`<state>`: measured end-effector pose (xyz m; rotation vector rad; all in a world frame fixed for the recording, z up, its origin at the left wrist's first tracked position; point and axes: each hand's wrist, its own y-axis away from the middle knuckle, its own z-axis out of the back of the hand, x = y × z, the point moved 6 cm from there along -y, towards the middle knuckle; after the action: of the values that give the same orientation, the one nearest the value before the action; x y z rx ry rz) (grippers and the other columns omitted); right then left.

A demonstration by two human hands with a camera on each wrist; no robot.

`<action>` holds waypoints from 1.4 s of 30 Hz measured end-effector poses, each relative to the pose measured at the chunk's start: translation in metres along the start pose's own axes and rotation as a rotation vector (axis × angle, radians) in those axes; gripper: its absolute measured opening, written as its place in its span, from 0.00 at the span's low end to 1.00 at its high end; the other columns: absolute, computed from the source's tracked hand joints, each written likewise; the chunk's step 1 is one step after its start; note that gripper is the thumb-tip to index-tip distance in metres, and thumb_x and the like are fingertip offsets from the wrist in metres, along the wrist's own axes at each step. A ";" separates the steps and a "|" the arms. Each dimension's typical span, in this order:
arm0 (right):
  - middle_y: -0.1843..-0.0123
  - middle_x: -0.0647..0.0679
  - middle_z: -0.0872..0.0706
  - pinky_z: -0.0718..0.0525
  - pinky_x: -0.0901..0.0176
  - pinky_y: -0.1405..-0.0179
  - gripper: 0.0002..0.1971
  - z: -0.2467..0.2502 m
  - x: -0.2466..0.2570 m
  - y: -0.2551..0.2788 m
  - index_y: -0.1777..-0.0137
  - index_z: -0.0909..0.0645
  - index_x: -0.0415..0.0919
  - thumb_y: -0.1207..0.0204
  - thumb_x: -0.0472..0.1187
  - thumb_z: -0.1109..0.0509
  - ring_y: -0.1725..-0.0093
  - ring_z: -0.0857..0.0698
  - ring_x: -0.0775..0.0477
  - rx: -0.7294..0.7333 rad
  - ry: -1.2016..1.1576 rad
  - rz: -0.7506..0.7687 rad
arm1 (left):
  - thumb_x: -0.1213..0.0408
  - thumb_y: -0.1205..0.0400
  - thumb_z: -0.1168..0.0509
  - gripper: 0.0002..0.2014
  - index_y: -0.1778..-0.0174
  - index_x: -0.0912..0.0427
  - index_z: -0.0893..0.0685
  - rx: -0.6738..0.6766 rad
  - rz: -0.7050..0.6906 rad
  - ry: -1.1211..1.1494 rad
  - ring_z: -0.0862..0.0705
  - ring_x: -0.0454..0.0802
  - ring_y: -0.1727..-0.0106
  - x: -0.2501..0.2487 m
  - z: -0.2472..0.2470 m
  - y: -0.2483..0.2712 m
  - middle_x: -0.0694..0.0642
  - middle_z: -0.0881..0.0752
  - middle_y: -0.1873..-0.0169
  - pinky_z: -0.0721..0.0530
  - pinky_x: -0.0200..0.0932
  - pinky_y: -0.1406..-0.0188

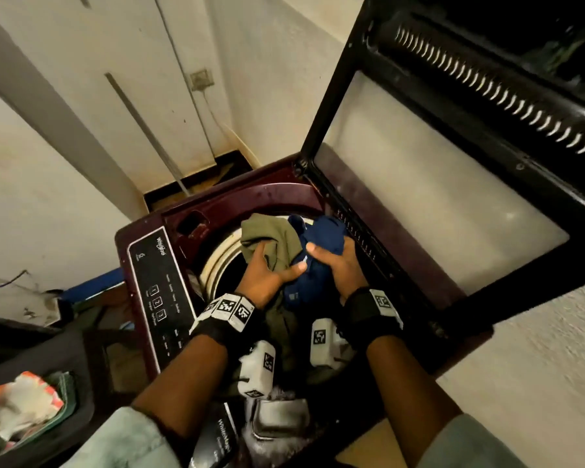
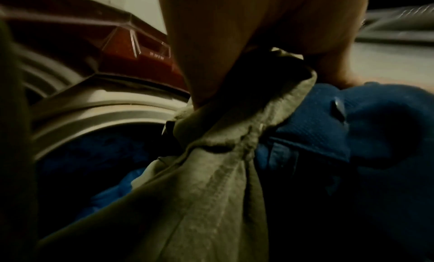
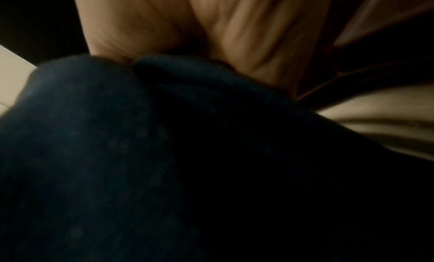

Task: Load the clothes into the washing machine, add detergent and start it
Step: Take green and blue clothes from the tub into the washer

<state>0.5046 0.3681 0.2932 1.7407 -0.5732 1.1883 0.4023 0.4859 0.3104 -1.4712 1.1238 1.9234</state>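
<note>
A maroon top-loading washing machine [image 1: 217,204] stands below me with its lid [image 1: 436,204] raised at the right. Over the drum's pale rim [image 1: 222,255] my left hand [image 1: 265,276] grips an olive-green garment [image 1: 271,239], which hangs bunched from the hand in the left wrist view [image 2: 211,173]. Beside it, my right hand [image 1: 338,265] grips a dark blue garment [image 1: 321,241], seen dim and close in the right wrist view [image 3: 164,154]. Both bundles touch above the drum opening. More blue cloth [image 2: 94,163] lies inside the drum.
The black control panel [image 1: 159,295] runs along the machine's left side. A dark basket [image 1: 58,410] with white and orange cloth [image 1: 17,403] sits at the lower left. White walls close in behind and to the right. A black shelf frame [image 1: 507,92] hangs at the upper right.
</note>
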 end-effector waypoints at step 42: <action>0.15 0.39 0.61 0.36 0.32 0.24 0.36 0.026 -0.268 -0.127 0.20 0.42 0.54 0.25 0.37 0.30 0.23 0.44 0.19 -0.170 1.158 -0.615 | 0.57 0.16 0.78 0.35 0.19 0.62 0.39 0.060 0.676 -1.182 0.19 0.75 0.37 0.293 0.042 -0.112 0.74 0.25 0.31 0.20 0.73 0.45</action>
<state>0.5006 0.3737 -0.0046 0.7372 0.5103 1.3718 0.3716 0.5501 0.0025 0.2817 1.0535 2.5100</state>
